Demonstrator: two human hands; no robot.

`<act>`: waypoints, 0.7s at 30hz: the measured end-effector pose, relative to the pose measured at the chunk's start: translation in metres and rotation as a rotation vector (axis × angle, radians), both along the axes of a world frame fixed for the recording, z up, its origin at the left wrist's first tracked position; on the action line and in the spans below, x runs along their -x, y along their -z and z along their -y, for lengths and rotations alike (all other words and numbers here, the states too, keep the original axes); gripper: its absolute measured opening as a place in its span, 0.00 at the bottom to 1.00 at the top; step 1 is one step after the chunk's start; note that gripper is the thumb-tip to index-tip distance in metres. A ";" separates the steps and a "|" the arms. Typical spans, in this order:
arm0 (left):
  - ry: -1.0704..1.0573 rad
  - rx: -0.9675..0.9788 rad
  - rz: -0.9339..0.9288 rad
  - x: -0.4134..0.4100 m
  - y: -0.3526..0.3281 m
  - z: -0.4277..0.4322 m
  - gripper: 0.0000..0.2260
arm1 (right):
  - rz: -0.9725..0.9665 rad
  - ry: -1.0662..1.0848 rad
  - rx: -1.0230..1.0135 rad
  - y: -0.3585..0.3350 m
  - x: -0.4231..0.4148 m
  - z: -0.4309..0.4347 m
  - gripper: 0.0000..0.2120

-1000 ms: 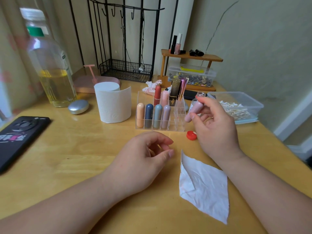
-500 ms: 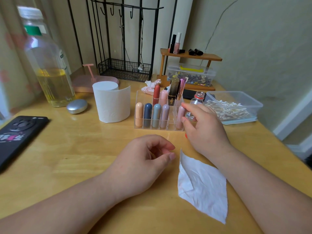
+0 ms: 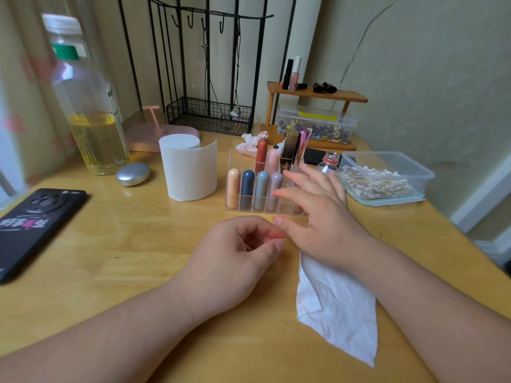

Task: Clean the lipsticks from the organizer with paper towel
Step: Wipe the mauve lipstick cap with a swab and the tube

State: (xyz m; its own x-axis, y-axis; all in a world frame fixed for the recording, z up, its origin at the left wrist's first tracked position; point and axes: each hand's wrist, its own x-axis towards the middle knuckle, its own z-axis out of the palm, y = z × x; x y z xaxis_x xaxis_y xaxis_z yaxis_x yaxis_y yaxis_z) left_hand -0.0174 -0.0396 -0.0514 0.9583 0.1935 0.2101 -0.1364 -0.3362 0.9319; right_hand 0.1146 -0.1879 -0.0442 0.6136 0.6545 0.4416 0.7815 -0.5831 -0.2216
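Just in front of the clear organizer point(image 3: 250, 210), the right hand point(image 3: 318, 217) was spread flat with its fingers point(image 3: 293, 193) straight and apart, lying across the organizer's right end and holding nothing; whether it touched the plastic could not be told. The left hand point(image 3: 235, 258) rested on the wooden table point(image 3: 110, 244) nearer the person than the organizer, its fingers loosely curled around nothing. In the organizer's front row stood four capsule lipsticks point(image 3: 254, 189), peach, dark blue, grey-blue and lilac, and behind them in the back row a red one point(image 3: 261, 156), a pale pink one point(image 3: 273, 161), a black-and-gold tube point(image 3: 289, 153) and a shiny pink tube point(image 3: 302, 145). A loose paper towel point(image 3: 337, 308) lay flat on the table in front of the organizer, partly under the right wrist. Left of the organizer stood a paper roll point(image 3: 189, 170), to its right a box of cotton swabs point(image 3: 387, 178), and behind it a crumpled stained tissue point(image 3: 251, 142).
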 end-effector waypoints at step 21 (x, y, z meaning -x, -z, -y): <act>-0.029 0.106 -0.006 0.000 0.001 -0.007 0.04 | -0.274 0.026 -0.330 -0.075 -0.018 -0.023 0.18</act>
State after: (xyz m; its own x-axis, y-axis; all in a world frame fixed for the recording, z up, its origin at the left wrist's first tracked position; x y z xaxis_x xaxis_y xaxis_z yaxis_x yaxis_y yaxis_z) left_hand -0.0170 -0.0329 -0.0519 0.9531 0.2421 0.1816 -0.1227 -0.2396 0.9631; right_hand 0.1325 -0.1647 0.0305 0.7518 0.4885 0.4428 0.6537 -0.4647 -0.5973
